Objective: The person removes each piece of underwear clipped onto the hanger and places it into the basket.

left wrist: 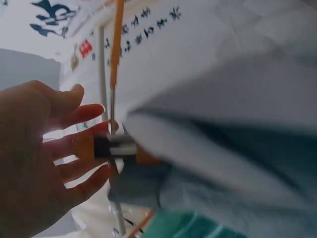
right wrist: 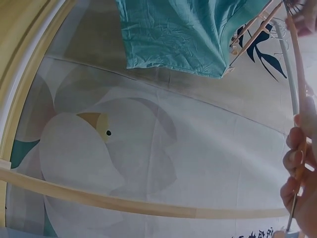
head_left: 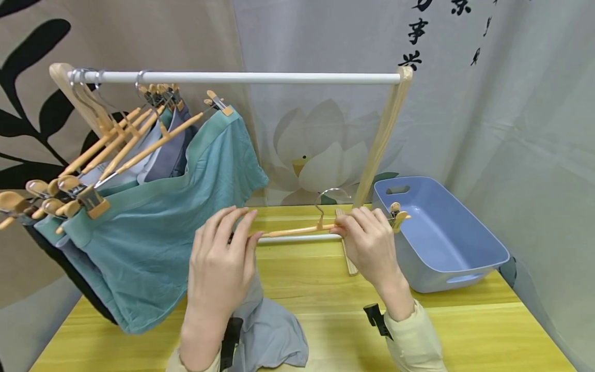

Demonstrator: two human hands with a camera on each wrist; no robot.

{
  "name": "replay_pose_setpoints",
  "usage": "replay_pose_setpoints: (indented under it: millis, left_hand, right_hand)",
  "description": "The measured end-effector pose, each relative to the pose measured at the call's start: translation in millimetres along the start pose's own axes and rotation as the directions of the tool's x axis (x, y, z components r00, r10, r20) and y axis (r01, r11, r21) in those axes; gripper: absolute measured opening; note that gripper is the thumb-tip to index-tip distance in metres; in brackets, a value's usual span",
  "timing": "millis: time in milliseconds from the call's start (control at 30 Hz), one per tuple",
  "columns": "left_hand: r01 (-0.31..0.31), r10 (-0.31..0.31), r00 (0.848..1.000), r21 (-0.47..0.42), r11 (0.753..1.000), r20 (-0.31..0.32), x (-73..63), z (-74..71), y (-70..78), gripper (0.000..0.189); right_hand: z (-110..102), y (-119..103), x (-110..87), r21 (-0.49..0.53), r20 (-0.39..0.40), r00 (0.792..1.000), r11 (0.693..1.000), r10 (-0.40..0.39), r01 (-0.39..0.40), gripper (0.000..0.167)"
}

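In the head view my right hand (head_left: 372, 240) grips the wooden bar of a clip hanger (head_left: 297, 231), between its hook and its right-hand clip (head_left: 397, 217). The right wrist view shows the fingers (right wrist: 295, 158) curled round that bar. At the hanger's other end is my left hand (head_left: 220, 253), its fingers (left wrist: 81, 116) spread behind the left clip (left wrist: 124, 148), thumb apart from it. That clip bites the edge of a grey garment (left wrist: 223, 183), which hangs down beside the left wrist, its lower part (head_left: 279, 330) over the table.
A rack with a white rail (head_left: 269, 78) stands at the back. Several clip hangers hang at its left, with teal shorts (head_left: 153, 232) in front. A blue basket (head_left: 446, 222) sits at the right of the wooden table (head_left: 465, 330). A printed curtain (head_left: 321, 31) hangs behind.
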State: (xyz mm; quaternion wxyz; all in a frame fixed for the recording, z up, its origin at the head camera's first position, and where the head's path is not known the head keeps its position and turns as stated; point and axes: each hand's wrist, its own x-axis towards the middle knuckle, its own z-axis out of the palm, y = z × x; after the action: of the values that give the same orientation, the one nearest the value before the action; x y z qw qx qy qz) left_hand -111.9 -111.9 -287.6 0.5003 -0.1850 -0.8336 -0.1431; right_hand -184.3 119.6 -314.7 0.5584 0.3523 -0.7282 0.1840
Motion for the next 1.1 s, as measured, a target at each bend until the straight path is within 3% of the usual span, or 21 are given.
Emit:
replay_pose_setpoints:
  millis: [133,367,667,1100]
  left_hand:
    - [0.033,-0.032,0.999,-0.007,0.999,0.016,-4.5,-1.7,-9.6,0.044]
    - [0.040,-0.039,0.999,-0.032,0.999,0.029,-10.2,-0.9,-17.8,0.048]
    - [0.025,-0.024,0.999,-0.026,0.999,0.044,-11.1,0.9,-19.0,0.049]
    - [0.054,-0.047,0.998,-0.155,0.986,0.048,-11.4,3.7,-18.0,0.032]
  right_hand:
    - [-2,2,-0.9,-0.007,-0.001,1.000,1.000,0.011,-0.011,0.032]
    - [-5,4,-2.1,-0.007,0.002,1.000,1.000,0.029,-0.029,0.032]
    - [-5,5,-3.0,-0.006,-0.009,0.999,0.999,0.032,-0.032,0.033]
    - [-6,6,-3.6,-0.003,-0.015,0.999,0.999,0.033,-0.033,0.034]
